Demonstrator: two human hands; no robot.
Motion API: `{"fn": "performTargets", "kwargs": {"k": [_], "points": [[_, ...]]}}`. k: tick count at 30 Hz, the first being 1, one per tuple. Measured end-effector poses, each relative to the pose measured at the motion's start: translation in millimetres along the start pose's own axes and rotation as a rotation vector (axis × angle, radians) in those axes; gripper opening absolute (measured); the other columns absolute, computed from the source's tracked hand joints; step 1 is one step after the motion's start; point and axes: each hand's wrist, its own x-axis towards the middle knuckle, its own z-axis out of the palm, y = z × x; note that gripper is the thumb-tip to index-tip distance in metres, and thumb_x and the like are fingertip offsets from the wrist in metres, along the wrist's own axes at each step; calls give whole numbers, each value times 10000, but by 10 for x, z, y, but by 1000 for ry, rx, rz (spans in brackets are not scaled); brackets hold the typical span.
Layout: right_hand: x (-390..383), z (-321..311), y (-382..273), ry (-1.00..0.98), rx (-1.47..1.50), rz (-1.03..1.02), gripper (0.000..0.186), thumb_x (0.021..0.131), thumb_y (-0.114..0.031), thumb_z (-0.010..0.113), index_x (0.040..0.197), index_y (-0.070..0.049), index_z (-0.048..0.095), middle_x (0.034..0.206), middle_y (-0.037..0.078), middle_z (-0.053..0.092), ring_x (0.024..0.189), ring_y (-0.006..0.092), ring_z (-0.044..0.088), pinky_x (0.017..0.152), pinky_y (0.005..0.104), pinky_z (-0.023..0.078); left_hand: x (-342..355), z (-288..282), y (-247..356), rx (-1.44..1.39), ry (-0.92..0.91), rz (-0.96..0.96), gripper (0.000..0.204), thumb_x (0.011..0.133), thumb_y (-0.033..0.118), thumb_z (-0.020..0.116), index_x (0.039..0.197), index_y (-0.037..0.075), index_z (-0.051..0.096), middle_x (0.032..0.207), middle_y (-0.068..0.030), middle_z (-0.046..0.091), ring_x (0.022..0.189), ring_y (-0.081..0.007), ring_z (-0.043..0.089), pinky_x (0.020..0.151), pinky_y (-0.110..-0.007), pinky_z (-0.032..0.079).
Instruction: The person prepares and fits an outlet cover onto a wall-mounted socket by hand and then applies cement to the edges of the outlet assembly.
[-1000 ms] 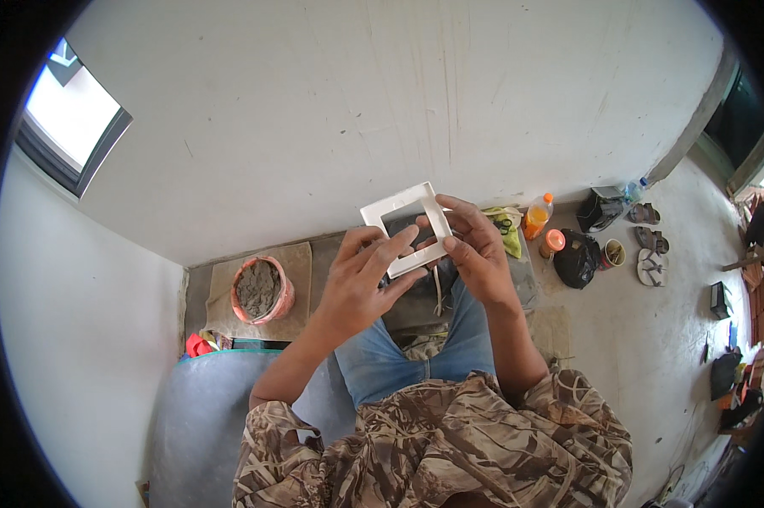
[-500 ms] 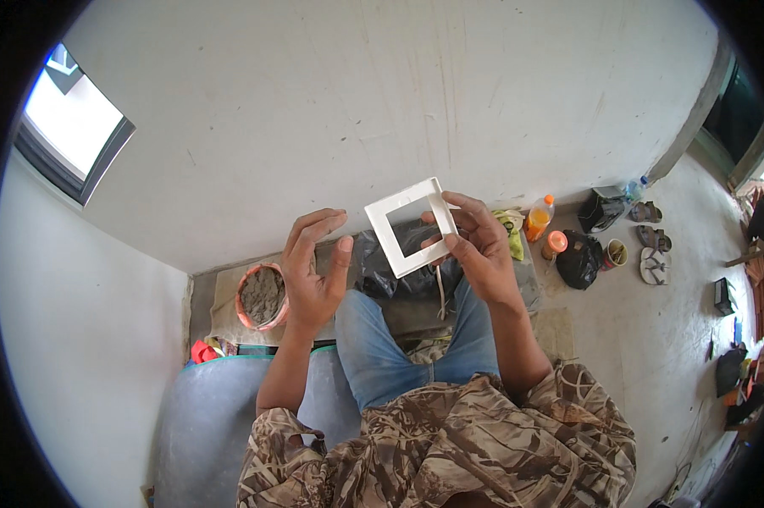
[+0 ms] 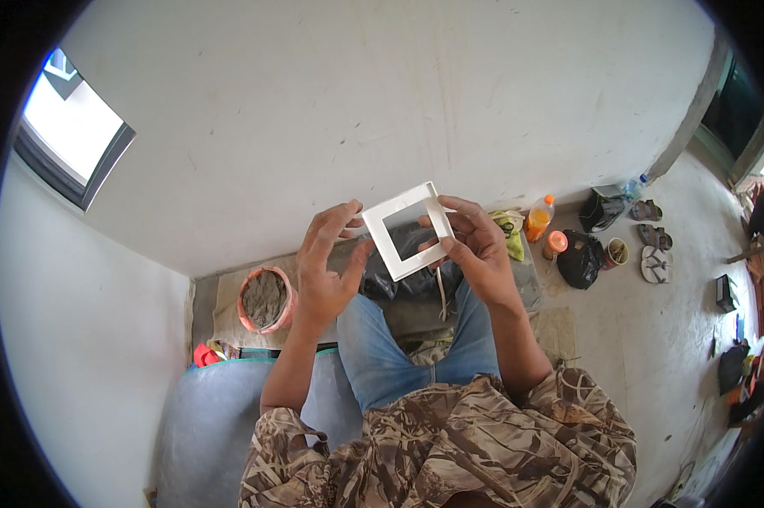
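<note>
A white square frame [image 3: 385,246] with a square opening is held up in front of me, tilted. My right hand [image 3: 482,254] pinches its right side between thumb and fingers. Close to the frame's left side is my left hand [image 3: 324,262], fingers and thumb apart with nothing between them; its fingertips come near the frame's edge. Through the opening and below it shows a black plastic bag [image 3: 380,278], in front of my knees. A thin pale cord [image 3: 442,292] hangs down beside it.
A reddish bucket of grey mortar [image 3: 292,303] stands to the left. On the right are an orange drink bottle [image 3: 539,220], an orange-lidded jar [image 3: 556,243], a tied black bag [image 3: 579,261], a can [image 3: 617,251] and sandals [image 3: 656,264]. A bare wall [image 3: 297,110] rises ahead.
My left hand has moved right, closer to the frame. The frame has turned slightly in my right hand, which still holds it.
</note>
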Motion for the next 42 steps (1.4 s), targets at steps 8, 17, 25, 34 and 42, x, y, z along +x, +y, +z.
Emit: {"fn": "performTargets", "kwargs": {"k": [8, 17, 25, 34, 42], "points": [[3, 14, -59, 17, 64, 38, 553, 968, 20, 559, 1484, -3, 363, 1245, 234, 651, 994, 231, 711, 770, 301, 583, -9, 15, -31, 111, -38, 64, 400, 784, -36, 740, 1171, 59, 702, 1196, -130, 661, 937, -216, 634, 856, -353, 527], [178, -17, 55, 33, -674, -356, 361, 955, -14, 600, 1316, -5, 580, 1222, 172, 659, 1005, 277, 699, 888, 328, 541, 118, -12, -72, 154, 16, 101, 185, 845, 9, 742, 1013, 28, 665, 1008, -138, 683, 907, -262, 664, 790, -355, 549], [1642, 325, -815, 129, -765, -616, 309, 914, -55, 669, 1222, -32, 654, 859, 152, 702, 707, 246, 677, 667, 329, 541, 1646, -350, 29, 116, 226, 209, 154, 907, 19, 709, 1055, -10, 677, 908, -99, 679, 758, -178, 635, 694, -273, 517], [4199, 745, -2032, 265, -728, -1016, 331, 869, -100, 687, 1190, -27, 657, 948, 154, 680, 826, 285, 700, 736, 395, 551, 4448, -758, -47, 3, 570, 387, 310, 856, 98, 706, 1151, 2, 688, 989, -138, 739, 930, -221, 702, 840, -346, 542], [4625, 956, -2168, 619, -852, -1030, 311, 845, -136, 677, 1146, -61, 706, 978, 162, 670, 962, 358, 658, 855, 458, 513, 5167, -685, -52, 246, 737, 348, 314, 827, 137, 695, 1135, 90, 737, 977, -112, 741, 982, -291, 682, 956, -414, 482]]}}
